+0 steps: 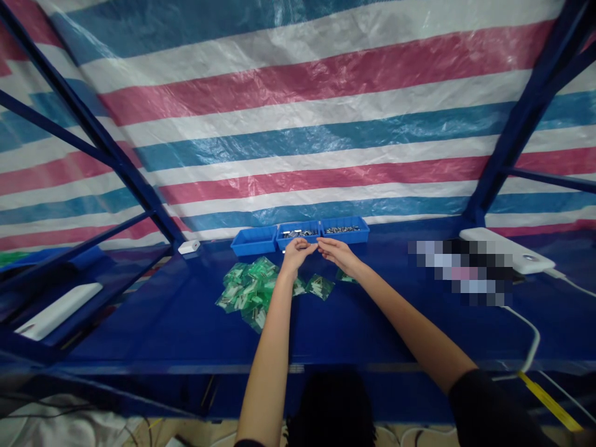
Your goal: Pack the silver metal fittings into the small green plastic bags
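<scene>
The left hand [297, 251] and right hand [337, 250] bent inward, fingertips together; whether they pinched anything I couldn't tell. Just beyond stood rectangular blue plastic bins [357, 236] of shiny metallic pieces [298, 234]; leftward lay crinkled green plastic packets [254, 287] on the smooth blue desk [354, 329].

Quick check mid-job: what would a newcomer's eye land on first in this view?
Probably the big red, white and blue striped sheet behind the table. Next, the heap of green packets on the table, left of centre. Then the left hand and right hand, fingertips close together just in front of the row of three blue bins.
</scene>
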A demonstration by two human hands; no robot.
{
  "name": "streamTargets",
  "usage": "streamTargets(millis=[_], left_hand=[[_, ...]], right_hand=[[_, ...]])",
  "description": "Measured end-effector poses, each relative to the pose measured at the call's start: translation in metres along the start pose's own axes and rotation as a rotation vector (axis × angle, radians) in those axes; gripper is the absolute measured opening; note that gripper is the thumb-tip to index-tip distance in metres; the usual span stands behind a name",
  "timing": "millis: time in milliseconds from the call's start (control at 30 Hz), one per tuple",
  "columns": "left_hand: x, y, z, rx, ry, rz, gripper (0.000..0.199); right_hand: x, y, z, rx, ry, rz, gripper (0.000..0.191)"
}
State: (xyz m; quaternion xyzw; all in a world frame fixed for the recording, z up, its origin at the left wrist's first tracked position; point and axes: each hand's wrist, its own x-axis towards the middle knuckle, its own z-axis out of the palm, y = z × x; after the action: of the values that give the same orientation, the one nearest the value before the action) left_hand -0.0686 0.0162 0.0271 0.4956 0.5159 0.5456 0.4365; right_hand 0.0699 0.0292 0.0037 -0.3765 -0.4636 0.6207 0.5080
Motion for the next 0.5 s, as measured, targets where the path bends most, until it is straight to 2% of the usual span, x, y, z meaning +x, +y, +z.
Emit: streamTargets(millis=[167,300,400,500], left_hand=[[0.0008,0.0006,0.0004,0.03,0.029,0.007,0.028],[0.0026,-0.0031,0.0015,0.11,0.01,0.052,0.021],[0.0042,-0.0055,0.0015,0.208,0.026,0.102,0.017],[0.0032,-0.0069,0.0009,0.433,0.051,0.172,0.016]], right_hand=[[-0.0022,0.0057,0.0027,-0.078,-0.064,-0.013,0.032],[-0.0037,0.0094,0.0047,-0.164,-0.042,-0.035,0.039],[-0.0038,0.0084,0.0058,-0.2,-0.017,-0.054,0.033],[-0.0021,0.0084,0.0065,-0.22,0.005,-0.061,0.024]])
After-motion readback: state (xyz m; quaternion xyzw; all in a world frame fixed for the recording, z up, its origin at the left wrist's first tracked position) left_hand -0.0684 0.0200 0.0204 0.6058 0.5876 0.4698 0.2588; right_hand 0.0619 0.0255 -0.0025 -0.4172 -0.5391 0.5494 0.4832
